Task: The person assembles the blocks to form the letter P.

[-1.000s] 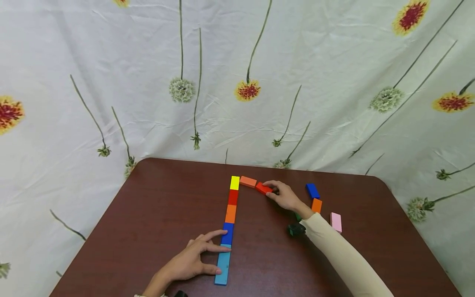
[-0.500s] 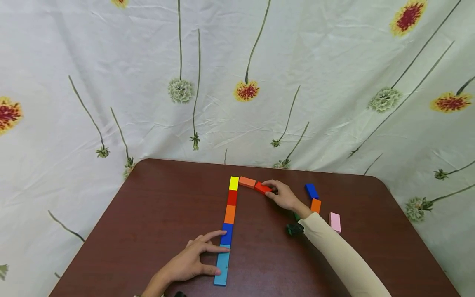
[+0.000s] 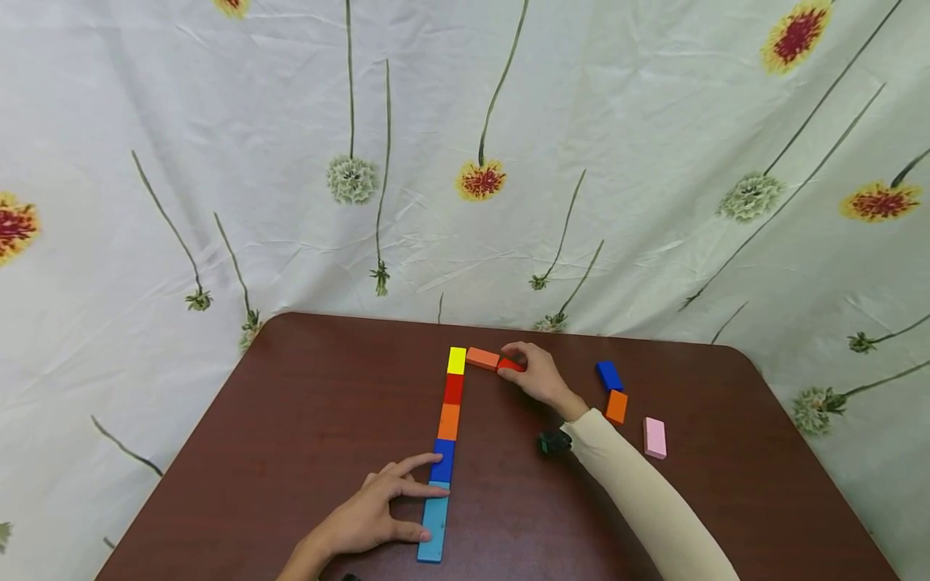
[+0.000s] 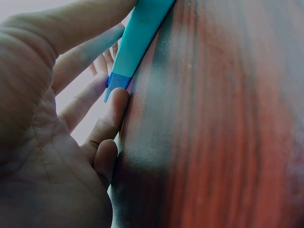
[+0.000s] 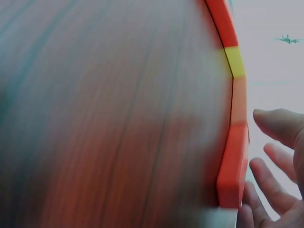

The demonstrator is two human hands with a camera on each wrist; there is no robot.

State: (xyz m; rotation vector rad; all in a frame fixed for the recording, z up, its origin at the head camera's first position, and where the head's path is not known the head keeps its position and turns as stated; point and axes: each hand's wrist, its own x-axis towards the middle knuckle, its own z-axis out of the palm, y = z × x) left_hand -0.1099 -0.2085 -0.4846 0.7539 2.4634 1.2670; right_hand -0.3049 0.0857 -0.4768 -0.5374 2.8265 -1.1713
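A straight row of coloured blocks runs up the table: light blue (image 3: 433, 516), dark blue (image 3: 443, 470), orange (image 3: 448, 422), red (image 3: 453, 390) and yellow (image 3: 456, 361). My left hand (image 3: 369, 515) lies along its lower left side, with thumb and fingertips touching the light blue and dark blue blocks. From the yellow end a salmon block (image 3: 483, 358) extends right, followed by another red block (image 5: 232, 164) lying end to end with it. My right hand (image 3: 536, 375) is spread over this red block, partly hiding it; the right wrist view shows its thumb apart from the block.
To the right lie loose blocks: a blue one (image 3: 609, 375), an orange one (image 3: 616, 407) and a pink one (image 3: 655, 437). The dark brown table (image 3: 327, 387) ends at a white flowered cloth (image 3: 291, 145) behind it. A small dark device (image 3: 555, 442) sits at the right wrist.
My right hand has shifted left along the red block, covering more of it, and its fingers have come nearer the salmon block. The left hand keeps its place at the row.
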